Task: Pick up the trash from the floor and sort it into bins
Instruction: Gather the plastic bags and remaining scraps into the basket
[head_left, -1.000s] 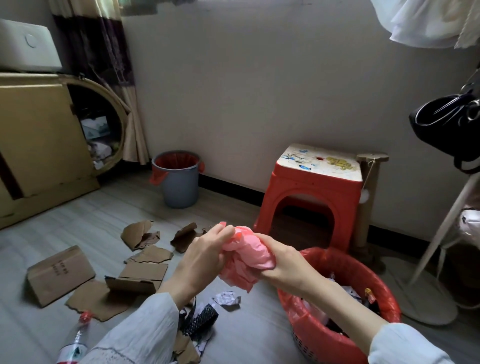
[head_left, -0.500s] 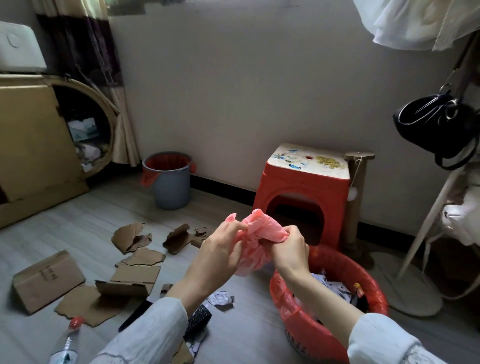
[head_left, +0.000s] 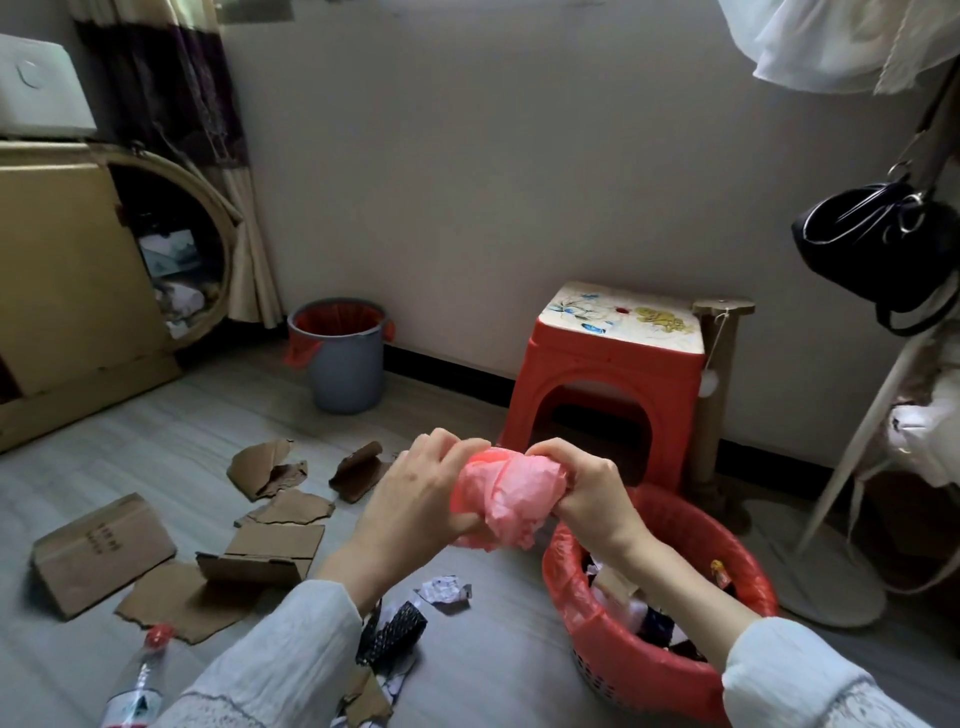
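A cardboard cabinet stands along the left wall. A red plastic stool sits against the back wall. Near the front right, a red-lined basket already holds mixed scraps. A grey bin with a red liner stands further back in the corner. Torn cardboard pieces are scattered across the grey floor to the left, with a plastic bottle at the bottom edge. In the middle, raised above the floor just left of the basket, both hands squeeze a crumpled pink plastic bag: the left hand and right hand each curl their fingers tightly round one end.
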